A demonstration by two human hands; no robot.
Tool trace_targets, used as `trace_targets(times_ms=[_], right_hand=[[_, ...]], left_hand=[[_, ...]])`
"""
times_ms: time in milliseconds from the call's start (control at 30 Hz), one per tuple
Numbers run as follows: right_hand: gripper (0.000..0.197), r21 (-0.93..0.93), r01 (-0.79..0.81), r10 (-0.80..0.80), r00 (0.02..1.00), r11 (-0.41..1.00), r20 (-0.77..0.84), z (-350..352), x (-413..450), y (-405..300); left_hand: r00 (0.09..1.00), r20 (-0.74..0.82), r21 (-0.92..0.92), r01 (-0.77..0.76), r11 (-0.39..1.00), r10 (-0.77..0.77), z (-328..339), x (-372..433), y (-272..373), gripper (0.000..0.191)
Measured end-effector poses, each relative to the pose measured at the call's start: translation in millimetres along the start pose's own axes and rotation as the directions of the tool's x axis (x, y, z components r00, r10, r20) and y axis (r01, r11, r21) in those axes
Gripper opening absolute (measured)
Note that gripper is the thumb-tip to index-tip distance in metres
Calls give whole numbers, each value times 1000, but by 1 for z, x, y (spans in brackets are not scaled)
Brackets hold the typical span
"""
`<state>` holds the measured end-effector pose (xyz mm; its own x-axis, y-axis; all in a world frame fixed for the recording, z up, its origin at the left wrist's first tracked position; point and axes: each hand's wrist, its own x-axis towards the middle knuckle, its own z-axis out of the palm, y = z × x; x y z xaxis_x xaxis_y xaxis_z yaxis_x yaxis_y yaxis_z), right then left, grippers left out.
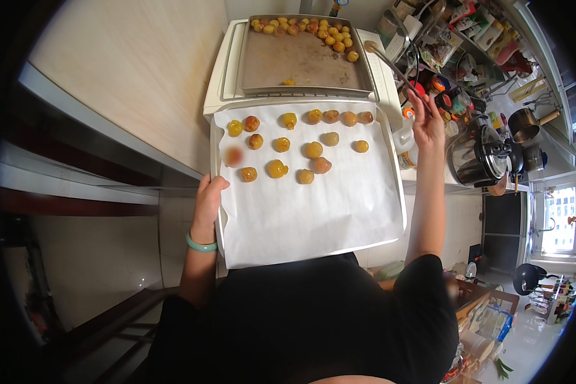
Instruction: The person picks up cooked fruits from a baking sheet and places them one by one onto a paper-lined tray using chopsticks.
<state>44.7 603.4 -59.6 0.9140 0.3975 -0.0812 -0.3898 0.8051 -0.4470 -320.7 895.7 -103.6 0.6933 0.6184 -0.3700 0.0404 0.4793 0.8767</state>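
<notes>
My left hand [208, 204], with a green bangle on its wrist, grips the left rim of a paper-lined baking tray [312, 225]. Several round yellow to reddish-brown balls [314, 150] are spread over the tray's upper half; one at the left edge looks blurred. Raised to the right of the tray, my right hand [427, 117] holds a long thin utensil [396, 69], whose rounded tan end lies near the second tray's right side. That metal tray [307, 60] sits on a white appliance [216, 93]. More such balls line its far and right sides, and one yellow piece lies near its front edge.
To the right, a counter holds jars [444, 101], a white jug [404, 139], a pressure cooker [482, 158] and a saucepan [525, 124]. Packed shelves [480, 43] stand behind. A pale wood surface [139, 72] lies left. Boxes and bags [485, 331] are at lower right.
</notes>
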Motion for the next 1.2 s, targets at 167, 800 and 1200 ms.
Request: trace_targets(times_ms=[167,800,1200], right_hand=[[27,-331,123,-46,972,935,232,-1,-76,-29],[29,-561,256,-87,947,787,309,-7,-123,-26],[30,-364,394,-269,898,844,349,21,-60,-36]], left_hand=[[1000,8,-6,13,1000,-13,-7,4,-4,7],[1000,27,44,6,999,-7,-10,11,-4,9],[1000,11,-6,14,1000,-14,3,2,4,9]])
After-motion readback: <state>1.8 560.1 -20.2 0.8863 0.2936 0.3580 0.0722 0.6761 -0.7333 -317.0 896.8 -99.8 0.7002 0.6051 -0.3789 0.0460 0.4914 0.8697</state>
